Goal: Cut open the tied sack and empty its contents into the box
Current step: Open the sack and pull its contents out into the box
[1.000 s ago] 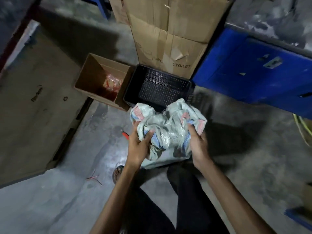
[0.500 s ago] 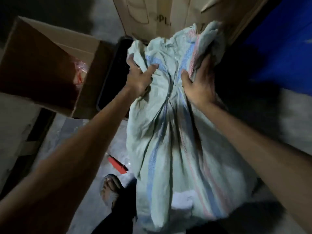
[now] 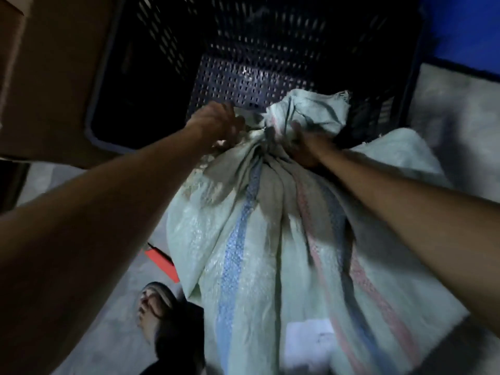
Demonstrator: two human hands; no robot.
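- Over the near rim of the crate (image 3: 243, 63): the sack (image 3: 270, 239) leans forward, its bunched top hanging inside the crate and its body sloping back over the floor (image 3: 102, 334).
- Hands: the left hand (image 3: 216, 123) has its fingers curled into the fabric just left of the neck. The right hand (image 3: 303, 147) grips the gathered neck from the right. Both are blurred.
- Edges: the crate's left rim touches a carton (image 3: 54, 77), and a blue cabinet (image 3: 465, 28) stands near its right side. The crate's perforated bottom lies open ahead of the sack top.
- Floor: a red cutter (image 3: 162, 262) lies just left of the sack, near a sandalled foot (image 3: 154, 307).
- Change from 0.5 s ago: the sack top has dropped to the crate rim, and both hands have closed in on the neck.
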